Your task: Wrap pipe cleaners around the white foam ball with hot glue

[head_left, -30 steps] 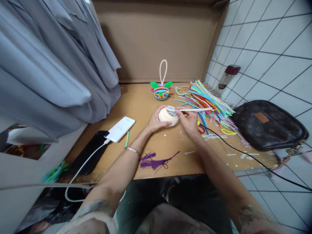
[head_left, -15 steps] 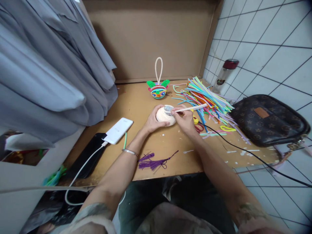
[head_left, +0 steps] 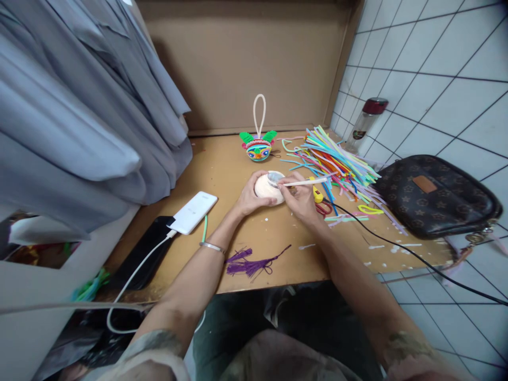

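My left hand is closed around a cream-coloured ball, thumb along its near side and fingers round the back. The ball looks wrapped in fuzzy stem, with a greyish bare patch on its upper right. My right hand pinches a white chenille stem against the ball beside that patch. The stem's free end sticks out to the right, over the fingers. Behind the ball stands a colourful animal-head ornament with green ears and a cream loop.
A heap of coloured chenille stems lies at the back right, near a yellow glue gun and red-handled scissors. A brown bag and bottle stand right. Purple tassels lie in front; a white power bank is left.
The white stem's free end has swung slightly down and to the left. My right fingers have shifted a little on the ball; my left hand holds it in the same place.
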`<state>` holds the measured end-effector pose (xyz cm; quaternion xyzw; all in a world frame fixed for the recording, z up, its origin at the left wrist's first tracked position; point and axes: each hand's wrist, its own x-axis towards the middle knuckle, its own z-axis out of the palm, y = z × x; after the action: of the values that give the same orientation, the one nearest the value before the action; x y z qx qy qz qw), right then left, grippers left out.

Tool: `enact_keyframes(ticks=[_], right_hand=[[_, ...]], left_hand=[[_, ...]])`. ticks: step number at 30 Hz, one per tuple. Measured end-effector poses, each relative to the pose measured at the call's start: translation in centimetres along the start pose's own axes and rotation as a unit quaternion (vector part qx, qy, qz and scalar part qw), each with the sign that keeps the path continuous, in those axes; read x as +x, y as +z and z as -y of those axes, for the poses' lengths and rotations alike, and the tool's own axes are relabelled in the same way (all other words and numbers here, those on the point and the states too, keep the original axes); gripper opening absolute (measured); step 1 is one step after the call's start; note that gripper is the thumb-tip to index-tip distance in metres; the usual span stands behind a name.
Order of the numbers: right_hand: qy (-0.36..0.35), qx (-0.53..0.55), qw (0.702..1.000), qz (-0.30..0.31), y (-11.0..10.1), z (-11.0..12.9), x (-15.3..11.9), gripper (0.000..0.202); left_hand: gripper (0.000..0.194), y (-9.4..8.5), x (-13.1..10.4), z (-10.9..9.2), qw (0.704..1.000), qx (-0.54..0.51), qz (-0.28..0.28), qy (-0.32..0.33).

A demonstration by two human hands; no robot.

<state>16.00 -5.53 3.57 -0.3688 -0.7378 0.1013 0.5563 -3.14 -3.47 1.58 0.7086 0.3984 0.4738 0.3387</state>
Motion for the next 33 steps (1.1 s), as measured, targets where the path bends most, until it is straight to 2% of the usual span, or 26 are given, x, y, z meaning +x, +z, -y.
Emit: enact_keyframes(ticks=[13,24,30,33], right_hand=[[-0.006,-0.013,0.999,0.036,-0.17,0.27,-0.10,0.019],[-0.024,-0.051,0.997,0.046,-0.18,0.64,-0.44,0.017],[-0.047,-0.063,0.996,0.043,0.02,0.62,-0.62,0.022],[-0.062,-0.076,0.994,0.039,0.14,0.57,-0.73,0.024]], left_hand=[[0.087,0.17,-0.05,-0.29,0.999,-0.032,-0.009,-0.012],[0.095,0.31,0.12,0.39,0.998,-0.061,0.004,0.004],[0.084,0.40,0.03,0.54,0.995,-0.097,0.002,0.000],[0.076,0.96,0.01,0.24,0.994,-0.107,-0.029,-0.007]])
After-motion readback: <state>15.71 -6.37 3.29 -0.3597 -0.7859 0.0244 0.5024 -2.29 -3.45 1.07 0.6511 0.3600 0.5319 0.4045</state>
